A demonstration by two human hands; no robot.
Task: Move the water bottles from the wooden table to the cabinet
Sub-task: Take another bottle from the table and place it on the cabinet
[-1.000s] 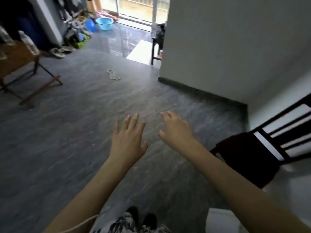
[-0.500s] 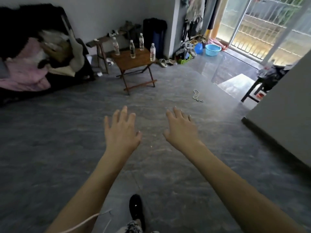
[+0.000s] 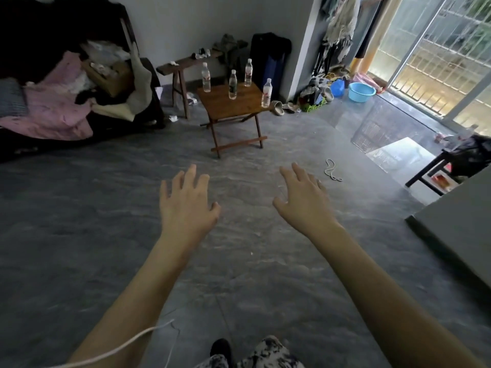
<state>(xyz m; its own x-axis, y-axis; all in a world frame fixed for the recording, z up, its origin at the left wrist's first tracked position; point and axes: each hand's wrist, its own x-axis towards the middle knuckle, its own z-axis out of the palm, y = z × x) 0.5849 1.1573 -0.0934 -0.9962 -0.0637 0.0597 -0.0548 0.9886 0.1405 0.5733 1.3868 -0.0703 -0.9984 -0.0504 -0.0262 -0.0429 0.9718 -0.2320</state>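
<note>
Water bottles, four of them, stand upright on the small wooden folding tabletop (image 3: 225,104) across the room: one at the back left (image 3: 206,77), one near the middle (image 3: 232,85), one at the back right (image 3: 248,73), and one at the front right corner (image 3: 266,93). They stand apart from each other, caps on, and look clear with what seems to be water inside.

As far as this view shows, the job looks barely begun or mid-way at best. Four bottles remain on the tabletop and no cabinet is in sight, so I cannot tell whether any have been delivered.

Both hands are empty. The left hand (image 3: 186,205) and right hand (image 3: 303,203) are held out over the grey floor (image 3: 79,235), palms down, fingers spread and loose, well apart from the tabletop.

Each bottle has a label band, red and white on three, darker on the middle one, but the writing is too small to read and no brand can be made out.
</note>
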